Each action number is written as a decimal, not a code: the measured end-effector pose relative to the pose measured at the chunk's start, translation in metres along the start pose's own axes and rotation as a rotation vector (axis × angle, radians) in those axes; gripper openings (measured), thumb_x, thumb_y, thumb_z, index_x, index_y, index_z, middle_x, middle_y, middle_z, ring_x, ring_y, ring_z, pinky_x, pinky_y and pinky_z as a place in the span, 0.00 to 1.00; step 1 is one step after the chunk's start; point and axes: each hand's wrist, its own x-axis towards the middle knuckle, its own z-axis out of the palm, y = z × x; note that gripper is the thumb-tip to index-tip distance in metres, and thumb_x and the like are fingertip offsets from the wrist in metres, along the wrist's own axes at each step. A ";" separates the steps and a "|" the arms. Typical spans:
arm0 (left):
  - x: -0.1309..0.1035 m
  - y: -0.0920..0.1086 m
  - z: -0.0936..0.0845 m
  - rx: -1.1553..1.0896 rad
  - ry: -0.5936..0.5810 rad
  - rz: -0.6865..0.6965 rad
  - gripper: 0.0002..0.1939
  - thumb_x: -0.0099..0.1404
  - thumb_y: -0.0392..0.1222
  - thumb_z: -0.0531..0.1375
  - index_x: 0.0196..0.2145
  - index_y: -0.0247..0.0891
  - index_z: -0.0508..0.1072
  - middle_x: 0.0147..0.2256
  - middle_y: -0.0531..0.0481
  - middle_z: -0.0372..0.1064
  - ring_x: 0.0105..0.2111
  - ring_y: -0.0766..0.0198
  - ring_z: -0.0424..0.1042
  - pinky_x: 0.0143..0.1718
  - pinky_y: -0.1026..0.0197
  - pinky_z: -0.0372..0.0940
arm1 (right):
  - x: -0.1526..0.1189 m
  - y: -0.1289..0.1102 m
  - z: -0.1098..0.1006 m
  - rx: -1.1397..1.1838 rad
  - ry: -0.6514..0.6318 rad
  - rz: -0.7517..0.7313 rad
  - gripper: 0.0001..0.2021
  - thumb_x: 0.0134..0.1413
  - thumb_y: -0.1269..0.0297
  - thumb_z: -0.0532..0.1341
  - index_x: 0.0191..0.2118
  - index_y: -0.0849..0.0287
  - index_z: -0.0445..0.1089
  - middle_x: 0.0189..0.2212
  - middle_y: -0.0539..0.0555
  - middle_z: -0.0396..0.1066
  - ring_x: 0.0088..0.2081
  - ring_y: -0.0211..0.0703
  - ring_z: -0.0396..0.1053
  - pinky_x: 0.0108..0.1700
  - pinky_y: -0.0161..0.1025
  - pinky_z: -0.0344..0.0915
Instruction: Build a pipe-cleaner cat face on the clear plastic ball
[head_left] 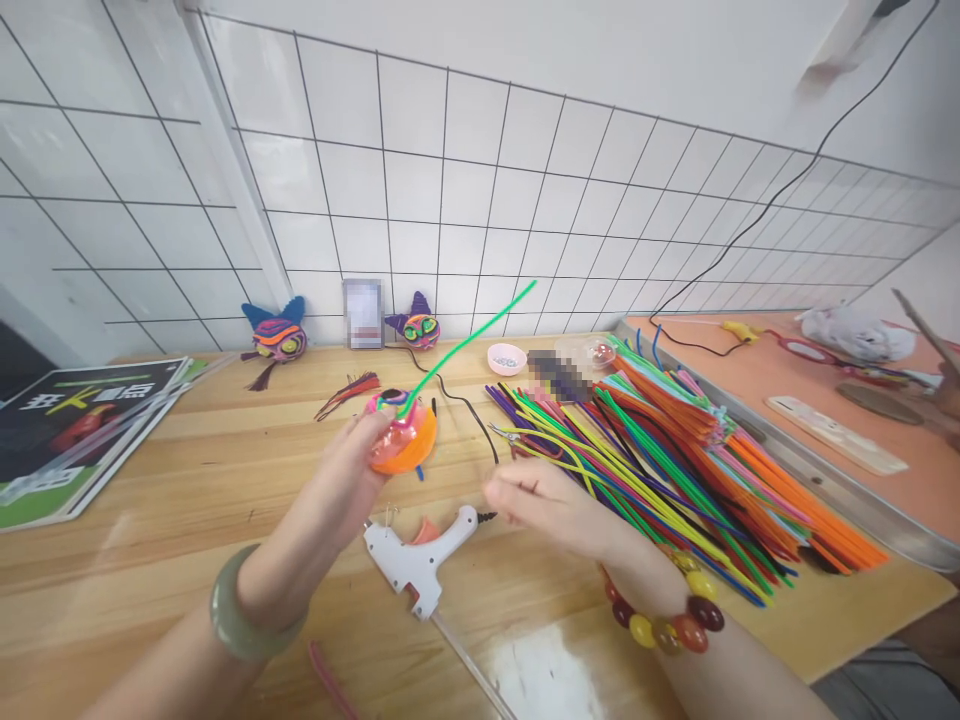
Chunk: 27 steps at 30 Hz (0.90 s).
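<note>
My left hand [351, 468] is closed on an orange plastic ball [409, 445], partly see-through, with pink and purple pipe cleaner coils on its top. From that top a long green pipe cleaner [474, 338] sticks up and to the right. My right hand [551, 503] is in front of the cord end of a white glue gun [412, 560], its fingers curled together. The inside of that grip is hidden, so I cannot make out whether it holds anything. Small pliers or scissors [506, 433] lie just behind it.
Many coloured pipe cleaners [675, 470] spread across the right. A pink bowl [507, 359] of small pieces stands behind. Two finished-looking craft heads [276, 335] sit by the wall. A magazine [90, 430] lies at left. Someone else's hand [949, 385] shows at the right edge.
</note>
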 end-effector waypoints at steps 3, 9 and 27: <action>0.007 0.008 -0.007 -0.082 0.041 0.056 0.07 0.61 0.36 0.56 0.35 0.36 0.73 0.37 0.48 0.75 0.38 0.63 0.72 0.39 0.63 0.67 | 0.000 0.000 0.005 -0.237 -0.154 -0.059 0.05 0.56 0.66 0.57 0.31 0.59 0.67 0.27 0.48 0.65 0.29 0.35 0.63 0.30 0.32 0.61; 0.013 0.014 -0.013 -0.117 0.044 0.059 0.10 0.61 0.37 0.55 0.40 0.36 0.73 0.40 0.45 0.74 0.40 0.59 0.73 0.37 0.60 0.69 | 0.003 0.009 0.037 -0.587 -0.178 -0.314 0.23 0.49 0.83 0.53 0.50 0.57 0.64 0.42 0.55 0.67 0.47 0.43 0.61 0.51 0.41 0.57; 0.010 0.011 -0.010 -0.087 0.017 0.015 0.10 0.62 0.37 0.55 0.38 0.34 0.74 0.44 0.42 0.72 0.44 0.58 0.71 0.36 0.63 0.69 | 0.003 0.011 0.019 -0.100 0.341 -0.103 0.10 0.55 0.58 0.58 0.40 0.57 0.67 0.30 0.51 0.68 0.31 0.40 0.66 0.33 0.35 0.65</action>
